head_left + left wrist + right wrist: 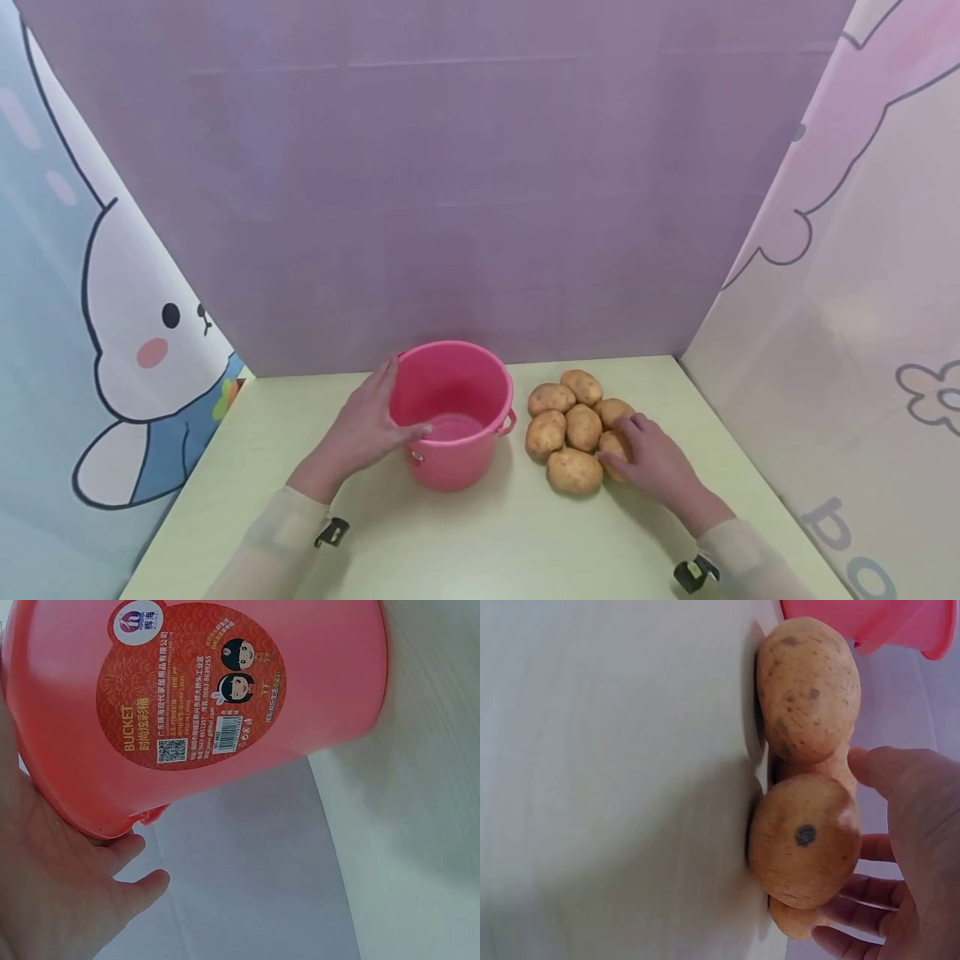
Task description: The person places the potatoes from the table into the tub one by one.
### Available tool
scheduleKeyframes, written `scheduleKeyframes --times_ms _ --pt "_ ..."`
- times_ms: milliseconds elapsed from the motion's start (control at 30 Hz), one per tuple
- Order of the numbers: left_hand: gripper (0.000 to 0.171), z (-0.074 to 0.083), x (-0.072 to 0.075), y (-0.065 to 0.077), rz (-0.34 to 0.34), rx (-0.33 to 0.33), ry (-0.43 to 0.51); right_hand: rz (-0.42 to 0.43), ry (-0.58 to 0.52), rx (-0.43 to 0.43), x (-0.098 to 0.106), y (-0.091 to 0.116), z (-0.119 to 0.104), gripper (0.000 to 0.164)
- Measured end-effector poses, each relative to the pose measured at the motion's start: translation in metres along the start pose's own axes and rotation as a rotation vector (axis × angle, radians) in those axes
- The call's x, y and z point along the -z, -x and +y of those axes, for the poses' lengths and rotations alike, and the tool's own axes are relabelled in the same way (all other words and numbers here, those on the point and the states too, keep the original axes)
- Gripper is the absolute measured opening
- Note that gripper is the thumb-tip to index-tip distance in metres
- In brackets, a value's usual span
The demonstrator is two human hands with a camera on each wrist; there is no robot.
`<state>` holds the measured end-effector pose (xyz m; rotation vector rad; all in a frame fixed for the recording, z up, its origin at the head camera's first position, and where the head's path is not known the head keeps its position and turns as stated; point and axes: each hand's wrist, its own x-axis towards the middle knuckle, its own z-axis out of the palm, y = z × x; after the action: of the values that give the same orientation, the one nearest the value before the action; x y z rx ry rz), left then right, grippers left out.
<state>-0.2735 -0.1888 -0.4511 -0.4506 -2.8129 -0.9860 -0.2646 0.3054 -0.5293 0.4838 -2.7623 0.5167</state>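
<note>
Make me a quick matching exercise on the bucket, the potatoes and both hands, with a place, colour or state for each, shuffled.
Things:
1. bucket
2. potatoes
3. left hand
4. right hand

Place, colour or state:
A. at the potato group's side farthest from the bucket
B. light brown, grouped together on the table
C. at the bucket's rim, thumb by the opening
D. pink and standing upright

Right pairs: 1-D, 2-B, 3-C, 4-A
</note>
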Motion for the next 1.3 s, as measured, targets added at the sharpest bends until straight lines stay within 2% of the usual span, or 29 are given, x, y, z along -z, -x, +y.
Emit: scheduleKeyframes --times_ms 233,467,600,900,1300 --pt "0.139 0.001 0.000 0.000 0.002 -0.003 -0.015 -0.011 -0.001 -0.020 -0.007 0.004 0.002 0.062" --pt "0.137 0.002 -0.001 -0.002 0.007 -0.016 -0.024 0.019 -0.024 -0.024 -0.012 0.009 0.004 0.059" --pt "0.137 0.004 -0.001 -0.003 0.004 -0.012 -0.016 0.013 -0.057 -0.032 -0.014 0.010 0.005 0.059" --pt "0.136 0.003 0.000 -0.001 0.003 0.002 -0.010 -0.042 -0.181 -0.110 -0.018 0.015 0.006 0.065" --pt "0.136 0.003 0.000 -0.002 -0.002 0.011 -0.012 -0.050 -0.231 -0.126 -0.018 0.016 0.008 0.068"
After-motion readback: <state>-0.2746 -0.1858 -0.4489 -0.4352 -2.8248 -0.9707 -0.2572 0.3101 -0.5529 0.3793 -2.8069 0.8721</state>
